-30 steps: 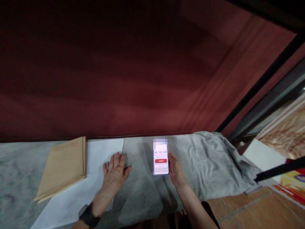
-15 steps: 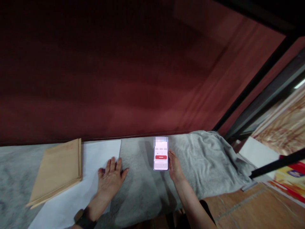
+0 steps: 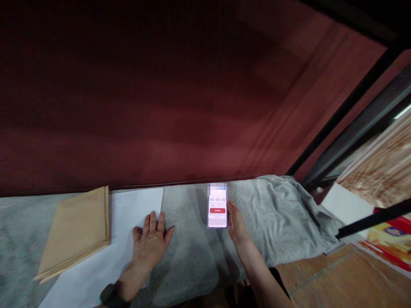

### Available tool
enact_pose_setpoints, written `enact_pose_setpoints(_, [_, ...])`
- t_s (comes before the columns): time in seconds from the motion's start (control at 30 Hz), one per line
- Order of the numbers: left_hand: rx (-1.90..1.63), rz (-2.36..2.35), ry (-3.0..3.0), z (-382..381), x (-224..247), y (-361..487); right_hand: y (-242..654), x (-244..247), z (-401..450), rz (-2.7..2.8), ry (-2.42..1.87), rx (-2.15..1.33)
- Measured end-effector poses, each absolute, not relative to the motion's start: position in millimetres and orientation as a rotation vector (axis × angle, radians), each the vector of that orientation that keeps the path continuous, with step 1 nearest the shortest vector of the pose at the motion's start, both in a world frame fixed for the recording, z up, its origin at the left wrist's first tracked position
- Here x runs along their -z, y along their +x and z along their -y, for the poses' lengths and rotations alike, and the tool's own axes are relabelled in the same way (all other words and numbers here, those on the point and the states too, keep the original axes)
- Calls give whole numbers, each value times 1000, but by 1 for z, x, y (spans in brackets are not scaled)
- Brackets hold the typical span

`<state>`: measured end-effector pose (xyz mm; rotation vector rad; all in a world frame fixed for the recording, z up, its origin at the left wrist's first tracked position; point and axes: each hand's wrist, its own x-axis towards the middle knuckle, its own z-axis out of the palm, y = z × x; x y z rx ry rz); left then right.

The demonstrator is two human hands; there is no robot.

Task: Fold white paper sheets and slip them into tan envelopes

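My left hand [image 3: 150,241] lies flat, palm down and fingers spread, over the right part of a white paper sheet [image 3: 128,214]. A dark watch [image 3: 112,295] is on that wrist. Brown paper envelopes [image 3: 77,231], in a stack, rest on the sheet's left side. In my right hand [image 3: 236,222] is a smartphone [image 3: 217,218], gripped by its right edge. Its lit screen shows 00:00:00 above a red button, and the top of it is blurred out. My right fingers are partly hidden behind the phone.
A grey cloth [image 3: 186,256] covers the surface, bunched up at the right [image 3: 282,214]. Behind it rises a dark red fabric panel [image 3: 180,128]. Black poles [image 3: 337,115] slant along the right side. A colourful printed box [image 3: 391,239] stands near the tiled floor [image 3: 327,278].
Almost nothing differs. Both hands keep their places and the phone stays in my right hand; the view has shifted very slightly.
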<state>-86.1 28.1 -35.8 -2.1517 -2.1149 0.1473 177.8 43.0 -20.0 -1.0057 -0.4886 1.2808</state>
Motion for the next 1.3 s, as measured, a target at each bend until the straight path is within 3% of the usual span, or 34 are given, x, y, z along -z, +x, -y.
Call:
enact_pose_setpoints(0.3, [-36,2130,-2171,-27,37,-86,178,19,-44,495,-1009,-1274])
enact_pose_setpoints(1.3, [-128,2055,-2132,-28,41,-87,180,37,-51,505,-1015,-1279])
